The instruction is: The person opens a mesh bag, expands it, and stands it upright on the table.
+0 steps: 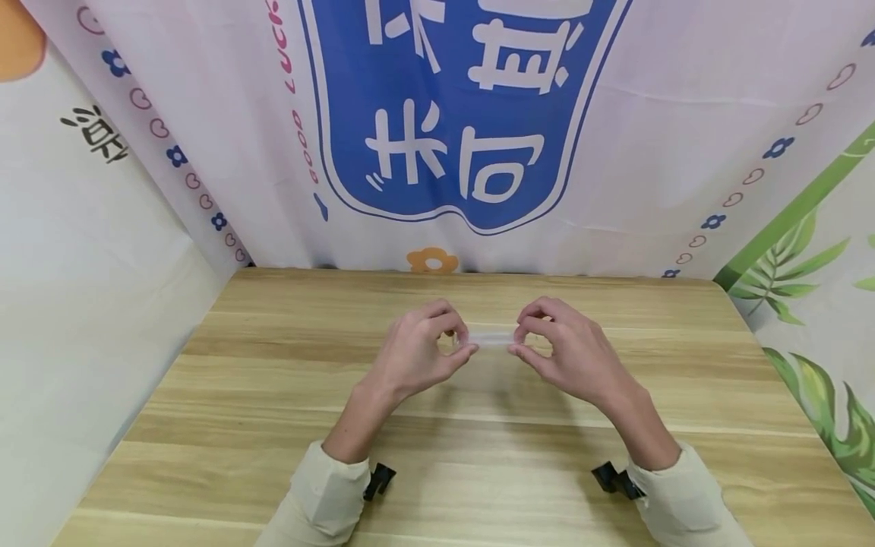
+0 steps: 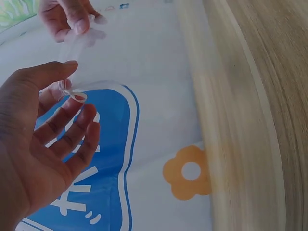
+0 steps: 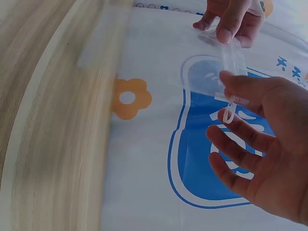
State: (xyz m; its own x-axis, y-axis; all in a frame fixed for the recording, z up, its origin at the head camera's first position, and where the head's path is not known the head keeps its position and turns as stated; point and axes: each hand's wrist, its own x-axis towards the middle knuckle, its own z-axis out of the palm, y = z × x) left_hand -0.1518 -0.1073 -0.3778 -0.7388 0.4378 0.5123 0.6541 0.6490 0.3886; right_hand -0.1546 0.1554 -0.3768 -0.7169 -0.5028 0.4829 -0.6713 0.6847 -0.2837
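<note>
A clear plastic bag point(image 1: 494, 339) is stretched between both hands above the table, its top edge showing as a pale strip. My left hand point(image 1: 418, 346) pinches one end of that edge between thumb and index finger. At the opposite end, thumb and fingertips of my right hand point(image 1: 573, 351) pinch it the same way. In the right wrist view the see-through film of the bag point(image 3: 233, 62) runs from one hand to the other, with a small looped end at the right fingertips. A similar curl of plastic point(image 2: 78, 96) sticks out by the left fingers in the left wrist view.
Below the hands lies a wood-grain table point(image 1: 273, 425). Behind it hangs a white cloth with a blue printed panel point(image 1: 451, 175) and an orange flower point(image 1: 433, 260) near the table's back edge. Black clips point(image 1: 379, 482) sit at both cuffs.
</note>
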